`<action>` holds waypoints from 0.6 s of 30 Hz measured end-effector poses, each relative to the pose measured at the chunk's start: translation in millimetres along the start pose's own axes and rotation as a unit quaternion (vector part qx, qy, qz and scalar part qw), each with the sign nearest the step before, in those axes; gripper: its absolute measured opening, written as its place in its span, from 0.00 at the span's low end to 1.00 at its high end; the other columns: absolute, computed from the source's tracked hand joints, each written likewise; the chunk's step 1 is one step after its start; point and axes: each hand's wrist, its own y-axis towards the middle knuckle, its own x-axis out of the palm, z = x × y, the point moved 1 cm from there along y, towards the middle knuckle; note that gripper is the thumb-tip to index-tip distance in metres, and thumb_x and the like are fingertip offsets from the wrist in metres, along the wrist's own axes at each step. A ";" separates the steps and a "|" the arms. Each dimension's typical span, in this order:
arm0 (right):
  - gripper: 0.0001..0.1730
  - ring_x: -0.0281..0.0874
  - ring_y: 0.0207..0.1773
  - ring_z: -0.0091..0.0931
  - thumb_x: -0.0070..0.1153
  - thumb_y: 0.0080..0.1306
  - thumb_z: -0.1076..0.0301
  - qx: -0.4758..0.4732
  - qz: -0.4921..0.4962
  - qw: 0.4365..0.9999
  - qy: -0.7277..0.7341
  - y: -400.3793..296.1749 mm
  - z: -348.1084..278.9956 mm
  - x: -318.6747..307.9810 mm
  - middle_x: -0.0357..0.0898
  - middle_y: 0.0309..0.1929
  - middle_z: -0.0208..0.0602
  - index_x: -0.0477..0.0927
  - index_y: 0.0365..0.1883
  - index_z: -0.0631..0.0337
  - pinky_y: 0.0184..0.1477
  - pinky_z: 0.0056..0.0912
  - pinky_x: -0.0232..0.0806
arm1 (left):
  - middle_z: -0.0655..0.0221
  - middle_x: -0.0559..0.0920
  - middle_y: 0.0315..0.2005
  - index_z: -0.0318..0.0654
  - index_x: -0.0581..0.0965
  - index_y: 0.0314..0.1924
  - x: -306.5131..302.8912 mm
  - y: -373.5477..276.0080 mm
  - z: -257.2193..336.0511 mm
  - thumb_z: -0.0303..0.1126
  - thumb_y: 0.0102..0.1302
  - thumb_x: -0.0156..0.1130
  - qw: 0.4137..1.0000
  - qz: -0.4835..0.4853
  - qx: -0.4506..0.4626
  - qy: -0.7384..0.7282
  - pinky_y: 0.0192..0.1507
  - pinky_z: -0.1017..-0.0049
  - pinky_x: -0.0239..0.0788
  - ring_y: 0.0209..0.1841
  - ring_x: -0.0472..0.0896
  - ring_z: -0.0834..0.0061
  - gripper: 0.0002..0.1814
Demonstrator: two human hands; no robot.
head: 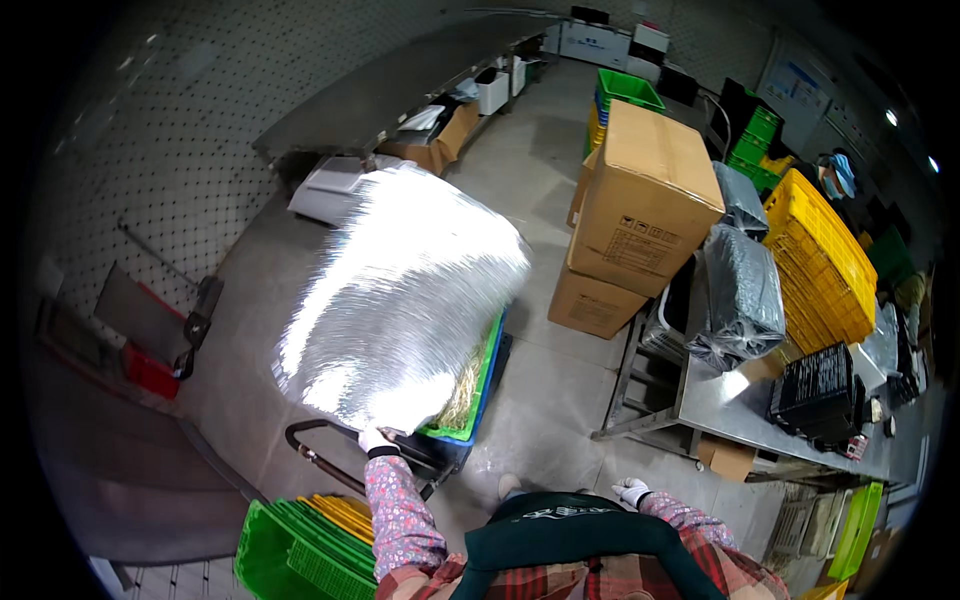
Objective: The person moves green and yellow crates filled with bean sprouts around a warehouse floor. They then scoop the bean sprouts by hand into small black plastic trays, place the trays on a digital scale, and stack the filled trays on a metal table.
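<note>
My left hand point(376, 441), in a white glove, grips the near edge of a large silver reflective sheet point(420, 285). The sheet is spread out and blurred, hiding much of what lies beneath. From under its right side shows a green plastic crate point(480, 386) holding dry straw-like stalks point(459, 397). A blue crate point(454, 450) sits below the green one. Both stand on a cart whose dark handle point(322, 454) curves out beside my left forearm. My right hand point(631, 491), also gloved, hangs at my right side with nothing seen in it; its fingers look partly curled.
Two stacked cardboard boxes point(637, 202) stand right of the cart. Beyond them, a steel table point(727, 405) bears plastic-wrapped black bundles point(739, 289) and yellow crates point(817, 262). Nested green crates point(292, 551) are at my lower left. A dustpan point(150, 322) stands by the left wall.
</note>
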 end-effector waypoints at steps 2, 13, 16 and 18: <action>0.19 0.76 0.36 0.23 0.59 0.62 0.56 0.056 0.007 0.997 0.047 -14.4 17.3 0.0 0.81 0.36 0.36 0.79 0.45 0.62 0.42 0.27 0.70 | 0.71 0.74 0.18 0.40 0.73 0.28 3.4 25.9 -30.6 0.23 0.54 0.55 0.995 -0.004 -0.084 0.054 0.14 0.76 0.60 0.15 0.71 0.77 0.03; 0.23 0.78 0.32 0.25 0.60 0.61 0.55 0.123 0.008 0.989 0.087 -42.8 85.4 29.1 0.82 0.35 0.38 0.79 0.48 0.63 0.35 0.28 0.71 | 0.65 0.82 0.39 0.36 0.77 0.45 33.8 -9.6 -45.5 0.32 0.57 0.58 0.977 -0.200 -0.079 -0.011 0.45 0.65 0.74 0.41 0.80 0.66 0.15; 0.24 0.78 0.33 0.25 0.59 0.61 0.55 0.121 -0.001 0.989 0.083 -30.0 66.7 30.9 0.82 0.37 0.38 0.78 0.50 0.64 0.38 0.27 0.71 | 0.63 0.81 0.38 0.34 0.75 0.42 35.7 22.0 -53.1 0.26 0.58 0.58 0.981 -0.127 -0.124 -0.077 0.39 0.69 0.76 0.40 0.81 0.67 0.12; 0.25 0.76 0.31 0.23 0.59 0.62 0.57 0.083 0.001 0.993 0.084 -23.4 48.0 29.0 0.81 0.37 0.35 0.76 0.53 0.64 0.34 0.26 0.70 | 0.63 0.80 0.37 0.34 0.74 0.43 31.2 24.8 -63.6 0.28 0.62 0.55 0.990 -0.052 -0.103 -0.087 0.39 0.67 0.77 0.38 0.80 0.67 0.10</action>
